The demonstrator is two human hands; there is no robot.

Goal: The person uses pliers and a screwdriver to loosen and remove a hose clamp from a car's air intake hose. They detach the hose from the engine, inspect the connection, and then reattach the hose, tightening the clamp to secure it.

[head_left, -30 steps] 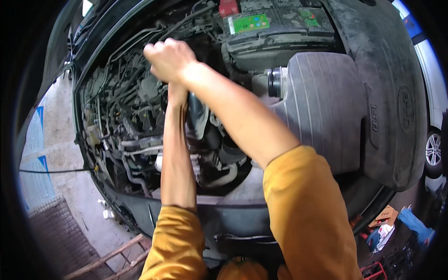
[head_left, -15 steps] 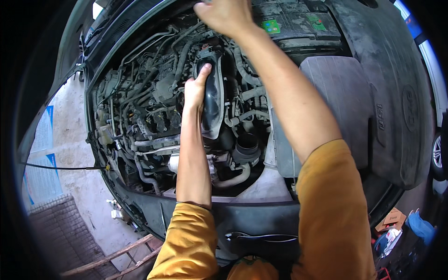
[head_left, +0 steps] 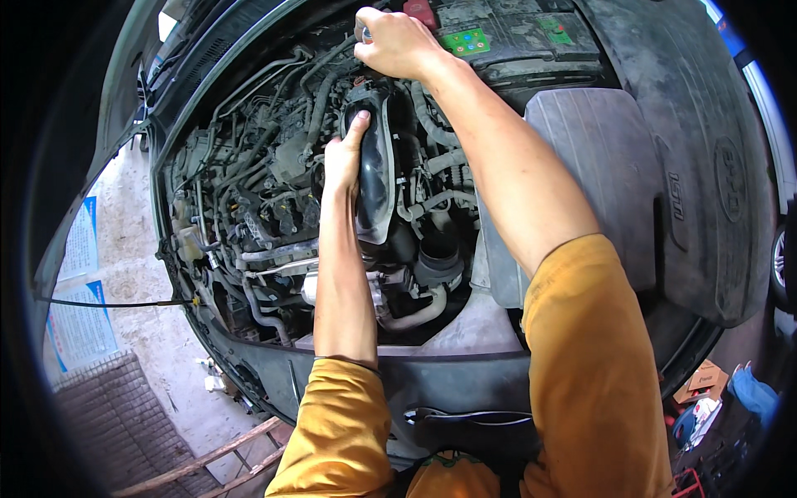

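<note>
My left hand point(head_left: 342, 162) grips a long black plastic engine part point(head_left: 375, 178), perhaps an intake duct, with the thumb on its dark hollow face and the fingers hidden behind. It stands tilted over the middle of the engine point(head_left: 286, 162). At the far side of the engine bay my right hand point(head_left: 394, 41) is closed, its fingers curled down. A small bluish-grey bit shows by the fingertips, too little to name. Below the plastic part gapes a round black pipe mouth point(head_left: 438, 253).
A battery point(head_left: 523, 33) with a red terminal cover point(head_left: 420, 12) lies beyond my right forearm. A large grey engine cover point(head_left: 581, 166) rests on the right side. Pliers point(head_left: 465, 416) lie on the front edge. A wooden ladder point(head_left: 203, 456) is at lower left.
My right hand has come slightly nearer and lower in view, its fingers now curled in. The left hand keeps its grip on the black part. The view has shifted a little.
</note>
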